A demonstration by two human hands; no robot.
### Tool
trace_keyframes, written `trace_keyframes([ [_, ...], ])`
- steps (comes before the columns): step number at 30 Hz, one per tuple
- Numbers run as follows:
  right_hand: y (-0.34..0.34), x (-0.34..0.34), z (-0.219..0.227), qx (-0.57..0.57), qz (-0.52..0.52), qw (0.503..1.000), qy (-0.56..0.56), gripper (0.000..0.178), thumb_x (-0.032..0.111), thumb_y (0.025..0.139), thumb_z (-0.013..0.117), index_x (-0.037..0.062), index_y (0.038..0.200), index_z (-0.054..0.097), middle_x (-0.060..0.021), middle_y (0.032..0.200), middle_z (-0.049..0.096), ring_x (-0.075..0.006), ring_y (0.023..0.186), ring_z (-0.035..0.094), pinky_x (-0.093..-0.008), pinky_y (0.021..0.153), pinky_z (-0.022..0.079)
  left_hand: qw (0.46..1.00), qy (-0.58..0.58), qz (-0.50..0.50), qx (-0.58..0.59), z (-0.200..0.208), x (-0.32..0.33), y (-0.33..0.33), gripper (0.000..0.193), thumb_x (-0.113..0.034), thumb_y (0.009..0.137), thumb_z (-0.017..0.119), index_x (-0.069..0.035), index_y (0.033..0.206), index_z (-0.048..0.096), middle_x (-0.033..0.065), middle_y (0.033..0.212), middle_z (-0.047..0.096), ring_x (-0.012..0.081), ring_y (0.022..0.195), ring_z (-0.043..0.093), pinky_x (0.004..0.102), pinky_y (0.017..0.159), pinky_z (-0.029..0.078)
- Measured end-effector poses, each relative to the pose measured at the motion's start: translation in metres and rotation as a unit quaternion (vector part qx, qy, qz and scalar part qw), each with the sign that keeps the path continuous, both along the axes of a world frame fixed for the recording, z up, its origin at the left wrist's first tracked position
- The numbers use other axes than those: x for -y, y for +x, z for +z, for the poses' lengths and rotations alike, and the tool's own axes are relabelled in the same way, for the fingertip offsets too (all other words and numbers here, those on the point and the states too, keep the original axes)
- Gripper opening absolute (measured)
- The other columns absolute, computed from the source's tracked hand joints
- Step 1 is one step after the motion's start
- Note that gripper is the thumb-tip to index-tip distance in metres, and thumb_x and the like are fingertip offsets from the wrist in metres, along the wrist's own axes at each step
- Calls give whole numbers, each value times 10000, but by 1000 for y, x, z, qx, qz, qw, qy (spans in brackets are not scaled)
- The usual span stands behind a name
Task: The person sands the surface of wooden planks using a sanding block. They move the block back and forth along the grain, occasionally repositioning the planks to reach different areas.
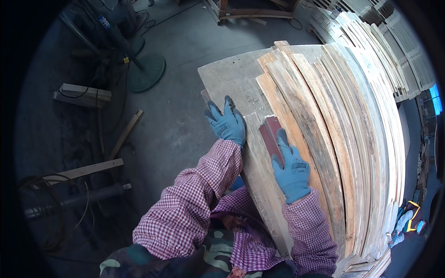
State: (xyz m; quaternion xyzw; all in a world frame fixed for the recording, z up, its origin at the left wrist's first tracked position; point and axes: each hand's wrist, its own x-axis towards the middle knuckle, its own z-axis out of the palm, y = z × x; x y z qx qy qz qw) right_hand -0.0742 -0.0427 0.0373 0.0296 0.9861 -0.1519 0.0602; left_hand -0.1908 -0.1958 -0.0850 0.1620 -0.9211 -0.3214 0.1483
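My left hand [226, 124], in a blue-grey work glove with dark fingertips, lies spread at the left edge of the wooden work surface [227, 74]. Its fingers are apart, beside the far end of a pale worn plank [262, 171]. A small reddish-brown strip [205, 95] shows just past its fingertips. My right hand [292, 171], gloved alike, is closed around a dark red sanding block [271, 136]. The block sits over the pale plank, next to an orange-toned board [296, 134]. The hand hides the block's near end.
Many long boards [352, 139] lie side by side to my right, with more stacked slats [398, 41] behind. On the floor at left are a round green base [147, 73], loose timber [83, 170], wood blocks [83, 95] and cables. A wooden frame [255, 14] stands at the back.
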Motion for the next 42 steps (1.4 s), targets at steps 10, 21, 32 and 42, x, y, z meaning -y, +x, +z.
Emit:
trace_keyframes([
  [10,-55,31,-28,-70,2,998,1,616,297,893,623,292,1474,420,-135,1256,575,-347,949,661,-455,829,542,1000,-10,-4,-18,-5,-4,-2,531,-284,917,533,-243,1443,476,296,1545,226,581,1360,246,601,1129,253],
  [21,19,2,-29,-74,51,995,-38,711,290,882,630,286,1528,334,-167,1282,543,-364,934,662,-472,785,549,1000,4,14,23,-16,-3,-5,545,-323,908,534,-303,1449,471,269,1575,201,585,1375,220,615,1126,244],
  [32,-53,14,-20,-14,-103,992,-73,847,303,865,647,287,1572,182,-172,1113,621,-361,993,644,-462,841,526,999,29,11,30,-2,-4,-1,528,-337,917,520,-299,1442,480,260,1581,184,582,1376,225,611,1132,235],
  [42,99,-31,-18,-4,-123,990,-68,795,212,850,678,193,1545,294,-175,1171,615,-377,1028,628,-439,877,514,1000,-14,-1,-14,-11,8,-4,494,-314,941,503,-237,1428,493,318,1527,242,524,1355,300,562,1141,252],
])
